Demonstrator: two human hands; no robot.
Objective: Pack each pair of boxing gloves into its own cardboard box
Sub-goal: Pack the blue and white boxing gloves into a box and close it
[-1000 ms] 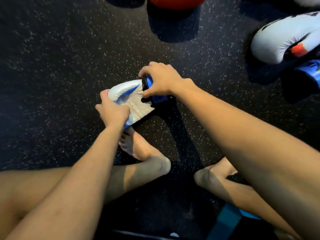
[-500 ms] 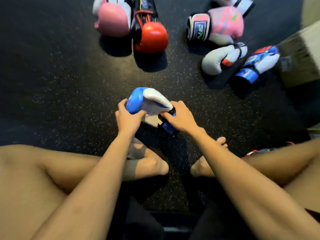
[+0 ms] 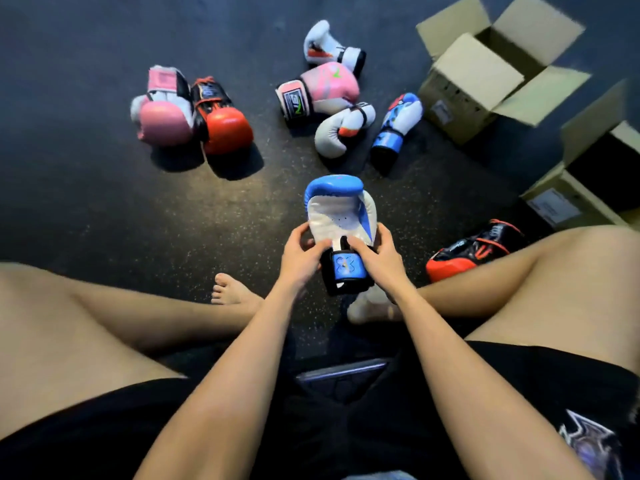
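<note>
The dark speckled rubber floor (image 3: pixel 104 209) carries everything. A person sits on it with legs spread and bare feet drawn in.

At the far right of the floor an open cardboard box (image 3: pixel 474 88) has its flaps splayed. A second cardboard box (image 3: pixel 561 202) sits nearer, at the right side. Its inside is dark, so I cannot tell what it holds.

Loose gloves lie across the far half of the floor. On the left, a pink glove (image 3: pixel 162 116) touches a red-and-black glove (image 3: pixel 221 123). Toward the middle is a cluster: a white glove with red trim (image 3: pixel 325 43) farthest off, a pink-and-white glove (image 3: pixel 322 90), a white glove (image 3: pixel 341 131), and a blue, white and red glove (image 3: pixel 398 123) just beside the open box. Another red-and-black glove (image 3: pixel 474 251) rests against the right knee.

The blue-and-white glove (image 3: pixel 341 213) is held above the floor between the feet, palm side up and padded end pointing away. The left hand (image 3: pixel 301 258) and right hand (image 3: pixel 379 254) both grip it at the wrist, fingers curled round its sides and thumbs at the cuff opening above the blue wrist strap (image 3: pixel 346 268).

This looks like the pairing step, with one glove in hand and not yet boxed. Its likely mate is the blue, white and red glove. The next move calls for freeing one hand to collect that glove, then reaching far right to put both into one box.
</note>
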